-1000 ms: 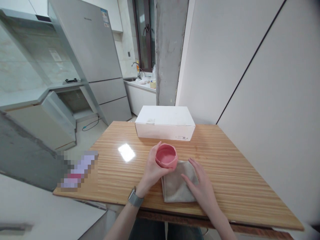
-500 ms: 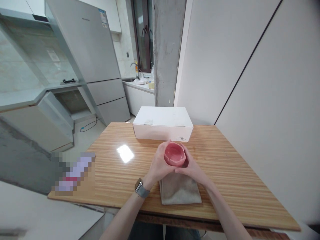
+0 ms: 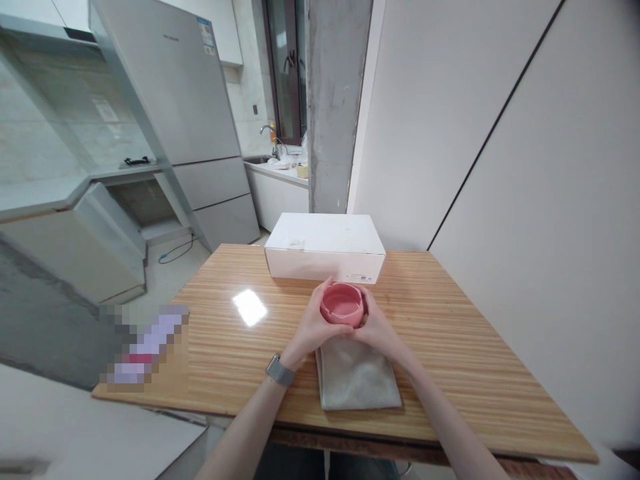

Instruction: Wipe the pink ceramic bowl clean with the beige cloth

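A small pink bowl with a notched, angular rim is held between my two hands, its open top toward me. Around its left side curve the fingers and thumb of my left hand. My right hand grips it from the right, with the thumbs close together at the near side. Just below the hands lies a folded beige cloth, its far edge covered by them. Whether the bowl's underside touches anything is hidden.
Beyond the bowl, a white box stands at the back of the wooden table. A blurred-out purple patch is at the left edge. The fridge and sink counter are farther back; a white wall borders the right.
The bowl has shifted slightly left, and its rim is tilted to a flatter angle. Both hands moved with it and keep their hold. The cloth and box stay put.
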